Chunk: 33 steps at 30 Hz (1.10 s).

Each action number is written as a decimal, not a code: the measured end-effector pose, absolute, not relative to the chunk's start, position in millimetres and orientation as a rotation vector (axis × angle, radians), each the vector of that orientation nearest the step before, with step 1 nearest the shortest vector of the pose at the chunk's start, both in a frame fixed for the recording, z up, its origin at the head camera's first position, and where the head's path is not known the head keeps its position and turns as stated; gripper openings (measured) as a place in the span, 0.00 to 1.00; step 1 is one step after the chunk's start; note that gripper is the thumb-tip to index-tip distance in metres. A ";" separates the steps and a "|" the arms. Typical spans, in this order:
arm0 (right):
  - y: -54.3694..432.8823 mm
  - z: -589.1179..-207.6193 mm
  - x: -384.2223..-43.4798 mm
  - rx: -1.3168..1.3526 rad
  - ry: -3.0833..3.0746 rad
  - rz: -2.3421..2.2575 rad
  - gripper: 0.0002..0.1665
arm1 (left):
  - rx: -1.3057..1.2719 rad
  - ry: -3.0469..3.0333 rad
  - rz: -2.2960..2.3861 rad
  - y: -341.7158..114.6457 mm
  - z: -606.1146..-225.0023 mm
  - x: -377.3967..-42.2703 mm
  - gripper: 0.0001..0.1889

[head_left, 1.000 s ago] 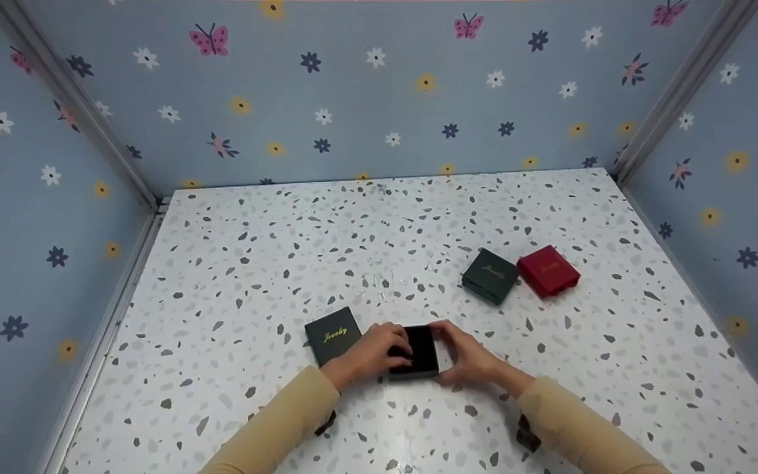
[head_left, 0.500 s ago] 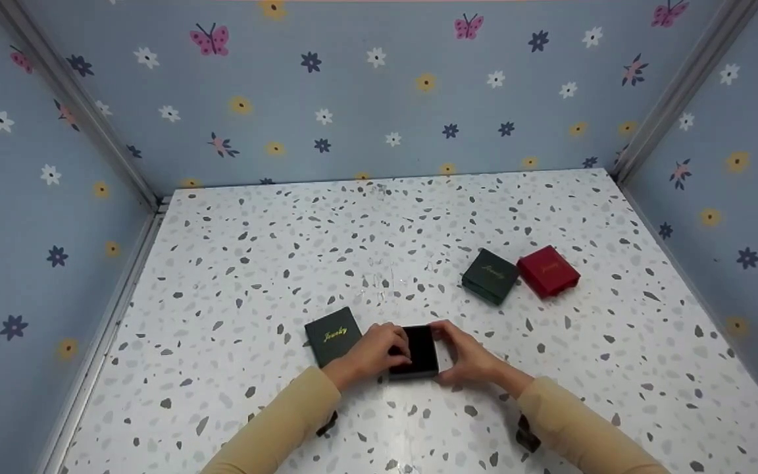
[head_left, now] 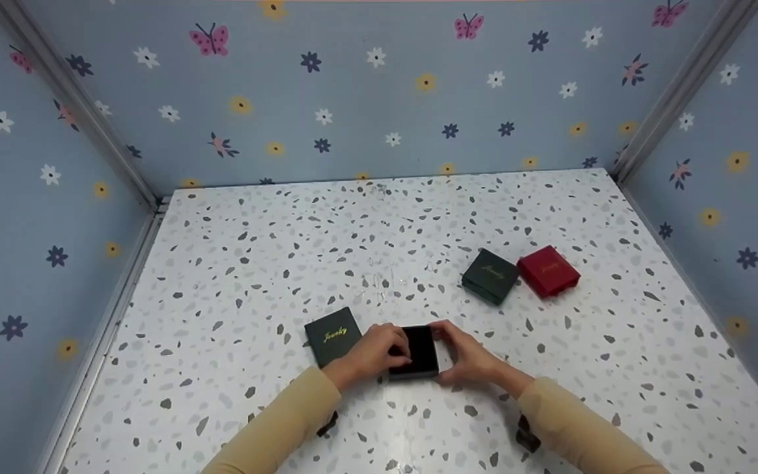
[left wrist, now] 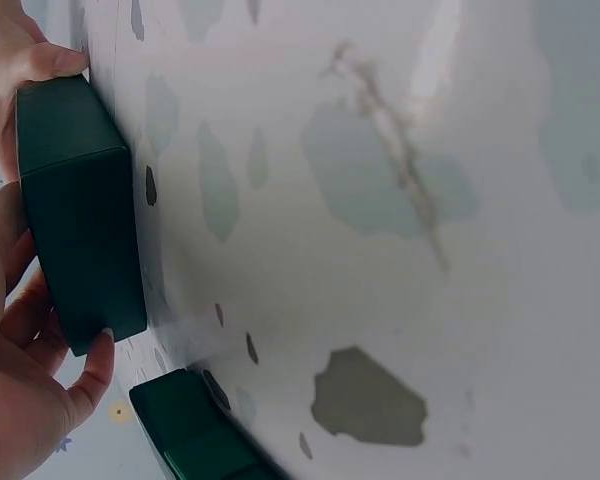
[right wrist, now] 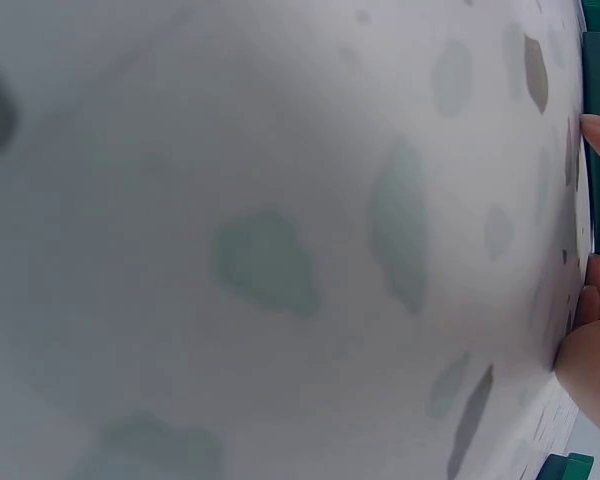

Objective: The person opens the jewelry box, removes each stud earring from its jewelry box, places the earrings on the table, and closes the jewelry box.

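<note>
An uncovered dark green jewelry box base (head_left: 424, 349) with a black lining stands on the table between both hands. My left hand (head_left: 379, 349) curls over its left edge, fingertips down at the black lining. In the left wrist view, the thumb of that hand (left wrist: 30, 390) presses against a lower corner of the box (left wrist: 85, 240). Whether the fingers pinch the lining or the wall, I cannot tell. My right hand (head_left: 468, 355) grips the right side of the box between thumb and fingers. A green lid (head_left: 334, 334) with gold "Jewelry" lettering lies to the left, partly behind the left hand.
Several small, thin, pale pieces (head_left: 380, 284) lie scattered beyond the box. Farther right, a green jewelry box (head_left: 491, 276) and a red one (head_left: 549, 271) sit side by side. Flowered blue panels (head_left: 353, 85) border the speckled table (head_left: 254, 224) at the back and sides.
The fingertips of my left hand shift very slightly over the black lining. Box, lid and right hand stay where they were.
</note>
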State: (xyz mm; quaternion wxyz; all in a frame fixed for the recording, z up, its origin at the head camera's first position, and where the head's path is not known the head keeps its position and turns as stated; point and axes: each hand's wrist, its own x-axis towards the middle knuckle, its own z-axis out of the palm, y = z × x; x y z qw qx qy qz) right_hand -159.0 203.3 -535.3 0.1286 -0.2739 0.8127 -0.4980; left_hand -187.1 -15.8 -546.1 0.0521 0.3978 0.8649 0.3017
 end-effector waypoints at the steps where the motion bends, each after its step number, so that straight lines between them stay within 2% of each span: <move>1: 203.4 -535.5 -159.2 -0.800 2.358 -1.454 0.48 | 1.205 2.626 0.920 -15.9 -545.9 -187.1 0.03; 27: 204.4 -536.7 -160.4 -0.729 2.361 -1.412 0.50 | 1.161 2.540 1.053 -20.1 -533.5 -193.8 0.03; 33: 209.4 -558.6 -167.4 -0.786 2.390 -1.416 0.50 | 1.130 2.512 1.176 -19.1 -528.2 -197.4 0.03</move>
